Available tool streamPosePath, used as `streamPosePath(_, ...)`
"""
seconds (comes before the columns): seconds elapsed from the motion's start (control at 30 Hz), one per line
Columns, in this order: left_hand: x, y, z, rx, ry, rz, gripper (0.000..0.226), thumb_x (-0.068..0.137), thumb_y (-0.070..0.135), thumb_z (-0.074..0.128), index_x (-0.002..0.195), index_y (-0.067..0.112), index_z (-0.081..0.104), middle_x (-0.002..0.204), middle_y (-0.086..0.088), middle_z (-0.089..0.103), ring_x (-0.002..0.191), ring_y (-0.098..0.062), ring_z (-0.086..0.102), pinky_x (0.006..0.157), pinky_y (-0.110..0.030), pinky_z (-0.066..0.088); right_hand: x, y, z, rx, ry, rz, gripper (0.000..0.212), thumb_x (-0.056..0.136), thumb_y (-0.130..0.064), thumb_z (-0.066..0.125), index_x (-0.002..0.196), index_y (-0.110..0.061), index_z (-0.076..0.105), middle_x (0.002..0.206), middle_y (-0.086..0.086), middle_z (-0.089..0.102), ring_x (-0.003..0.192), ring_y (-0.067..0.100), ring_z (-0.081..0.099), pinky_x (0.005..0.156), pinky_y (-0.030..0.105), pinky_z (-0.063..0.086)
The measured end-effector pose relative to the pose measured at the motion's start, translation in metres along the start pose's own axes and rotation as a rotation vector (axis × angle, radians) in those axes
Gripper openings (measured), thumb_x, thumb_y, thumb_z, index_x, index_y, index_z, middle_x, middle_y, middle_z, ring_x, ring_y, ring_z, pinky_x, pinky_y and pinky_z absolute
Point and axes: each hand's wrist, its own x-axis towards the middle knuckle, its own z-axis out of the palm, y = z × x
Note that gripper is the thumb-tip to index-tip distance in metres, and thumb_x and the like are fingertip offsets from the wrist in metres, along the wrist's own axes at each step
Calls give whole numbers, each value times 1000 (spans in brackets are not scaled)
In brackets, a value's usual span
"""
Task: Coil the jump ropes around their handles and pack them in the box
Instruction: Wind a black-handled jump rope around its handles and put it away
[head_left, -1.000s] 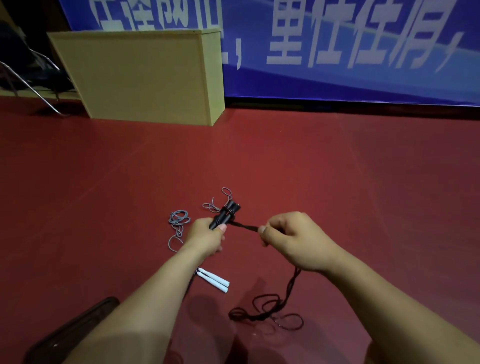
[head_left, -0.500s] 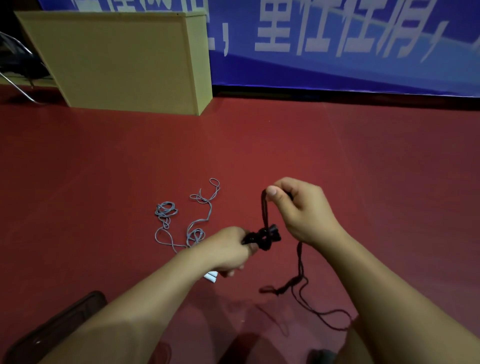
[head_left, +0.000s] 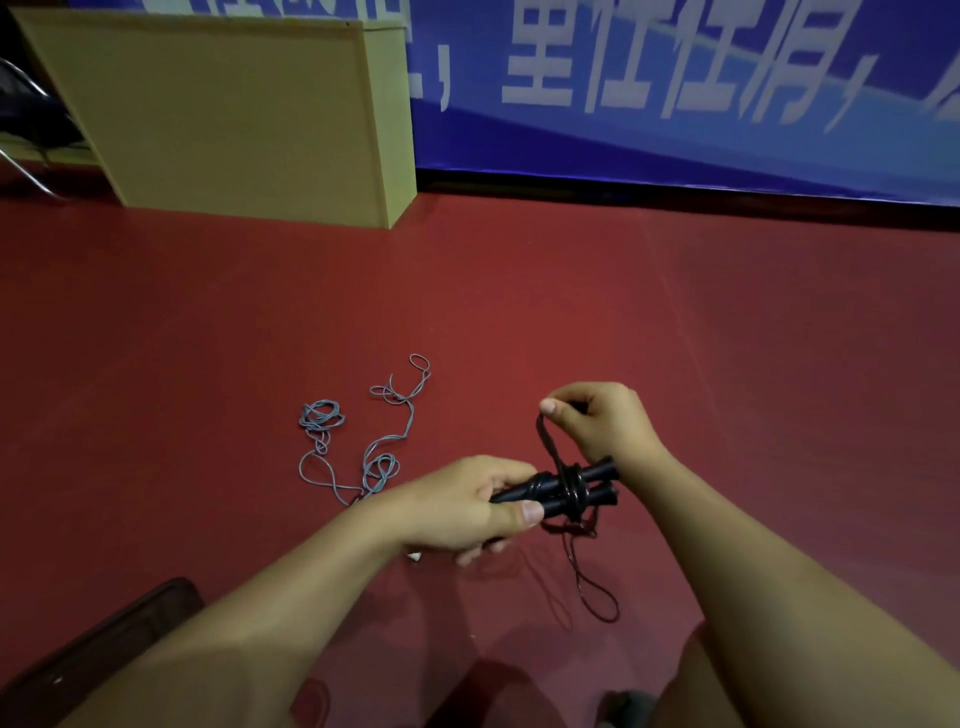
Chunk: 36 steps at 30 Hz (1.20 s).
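My left hand grips the two black handles of a jump rope, held side by side and pointing right. Several turns of black rope circle the handles near their middle. My right hand pinches the black rope just above the handles, holding a short taut loop. The loose rope tail hangs below to the red floor. A grey jump rope lies tangled on the floor to the left; only a tip of its white handles shows under my left hand.
A tan wooden box stands at the back left against a blue banner. A dark oblong object lies at the lower left by my left forearm. A chair leg shows at the far left edge.
My left hand turned the black handles from pointing away to pointing right. My right hand carried the rope over them, adding turns; the loose tail on the floor grew shorter.
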Motion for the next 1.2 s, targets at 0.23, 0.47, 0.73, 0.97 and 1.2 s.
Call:
streamPosePath(0.23,-14,-3,-17,-317,152,91,40,93,29,51,116,-3,49,63,-2,50,35,-9,40,46,-24,44,-5,0,10,35,-338,119,16,82,-24,69,70,-21,59,57,-9,60,56,9,54,55,24,42)
streamPosePath(0.47,-10,-17,-38,-446,617,89,14,102,17,47,104,7,56,60,-4,49,34,-12,37,43,-24,42,-15,-34,22,290,-476,270,52,97,-52,46,66,-11,58,57,2,56,49,16,46,52,24,41)
streamPosePath(0.73,0,-48,-51,-256,849,-88,10,100,19,51,93,14,57,67,-6,52,35,-12,40,47,-27,43,-24,-52,26,272,-487,220,26,95,-37,58,100,-12,55,67,-3,62,54,9,49,55,25,42)
streamPosePath(0.97,10,-55,-50,-247,944,-153,8,99,20,54,96,13,54,69,-6,57,36,-12,40,39,-20,38,-27,-58,26,358,-538,312,27,93,-26,64,102,-3,55,67,4,54,52,14,50,50,27,43)
streamPosePath(1.2,11,-72,-56,67,961,-257,4,96,29,58,97,25,57,75,3,64,59,-10,56,54,-24,38,-26,-61,21,290,-589,274,24,92,-31,64,96,-7,61,70,1,49,59,15,45,50,25,38)
